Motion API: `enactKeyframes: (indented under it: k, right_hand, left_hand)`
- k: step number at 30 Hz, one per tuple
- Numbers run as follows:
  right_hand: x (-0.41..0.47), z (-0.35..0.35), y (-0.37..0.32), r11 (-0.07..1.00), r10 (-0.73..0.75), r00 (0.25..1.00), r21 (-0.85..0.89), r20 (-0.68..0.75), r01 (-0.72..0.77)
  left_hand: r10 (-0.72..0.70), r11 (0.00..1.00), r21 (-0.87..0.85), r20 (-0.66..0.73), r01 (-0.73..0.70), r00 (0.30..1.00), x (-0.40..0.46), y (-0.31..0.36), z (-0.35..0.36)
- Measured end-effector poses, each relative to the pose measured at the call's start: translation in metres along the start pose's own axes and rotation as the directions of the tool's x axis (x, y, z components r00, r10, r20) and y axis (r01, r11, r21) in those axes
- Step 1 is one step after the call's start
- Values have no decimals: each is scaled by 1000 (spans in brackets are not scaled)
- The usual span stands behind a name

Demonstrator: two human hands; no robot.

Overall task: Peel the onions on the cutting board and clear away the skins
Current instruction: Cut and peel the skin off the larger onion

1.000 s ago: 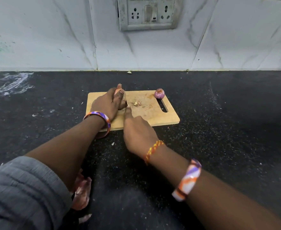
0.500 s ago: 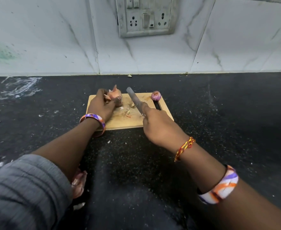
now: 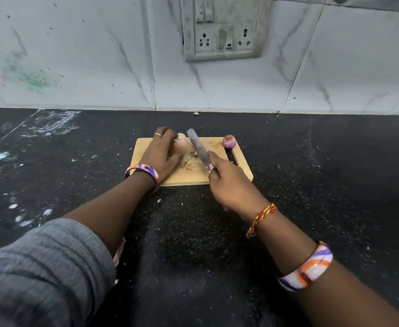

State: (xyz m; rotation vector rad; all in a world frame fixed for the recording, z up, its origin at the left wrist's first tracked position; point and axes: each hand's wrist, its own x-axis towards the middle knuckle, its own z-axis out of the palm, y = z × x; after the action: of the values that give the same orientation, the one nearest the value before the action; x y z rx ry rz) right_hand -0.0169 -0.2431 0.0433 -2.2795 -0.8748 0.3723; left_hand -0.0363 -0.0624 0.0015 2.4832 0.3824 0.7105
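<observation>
Head view: on a wooden cutting board point(image 3: 241, 161) on a dark counter point(image 3: 323, 185), the left hand point(image 3: 161, 153) curls around an unpeeled onion point(image 3: 182, 143). The right hand point(image 3: 231, 182) grips a knife point(image 3: 199, 148), blade angled beside that onion. A peeled purple onion point(image 3: 229, 141) sits at the board's far right corner, skin scraps point(image 3: 189, 165) between the hands.

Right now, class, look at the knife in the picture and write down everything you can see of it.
The knife has a long, flat, dull grey blade with a rounded tip that looks like metal. It slants over the wooden cutting board, tip pointing away towards the wall, beside the unpeeled onion. The right hand holds it; its handle is hidden inside that hand. Whether the blade touches the board or the onion cannot be told.
</observation>
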Motion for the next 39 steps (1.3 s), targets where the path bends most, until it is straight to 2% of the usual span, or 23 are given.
enactKeyframes:
  k: [5,10,13,16,19,21,24,28,30,32,35,39]
  right_hand:
    - [6,-3,3,991,-10,995,129,-95,22]
    - [12,-7,0,974,39,995,227,-88,-18]
    - [23,-6,-1,969,71,992,242,-104,-44]
    - [42,-2,-6,976,72,979,214,-190,-30]
    - [59,6,-13,973,6,965,225,-261,55]
    - [69,14,-19,977,-59,963,183,-262,110]
    - [83,25,-29,978,-195,958,32,-210,206]
    - [94,35,-41,931,-347,938,-131,-18,342]
    - [99,40,-41,896,-385,922,-227,28,381]
    - [105,42,-42,895,-368,928,-251,51,369]
    - [108,40,-43,910,-302,946,-262,113,322]
    - [114,40,-44,903,-206,971,-359,119,236]
  left_hand:
    - [41,999,-28,-60,-42,997,-1,-5,2]
    - [114,992,-41,-97,-118,989,-2,-5,2]
    - [49,978,-193,-169,-82,984,-3,-7,0]
    - [-20,954,-296,-215,-46,976,-2,-12,3]
    - [-187,919,-389,-283,66,941,2,-16,2]
    - [-260,895,-432,-300,112,918,4,-19,0]
    - [-327,854,-492,-259,168,909,7,-23,-1]
    - [-405,799,-554,-209,234,890,9,-25,-3]
    - [-441,784,-562,-207,263,873,9,-26,-5]
    - [-506,727,-634,-235,264,830,11,-27,-7]
    - [-627,634,-736,-310,237,715,14,-24,-12]
    - [-668,629,-726,-323,278,670,13,-18,-13]
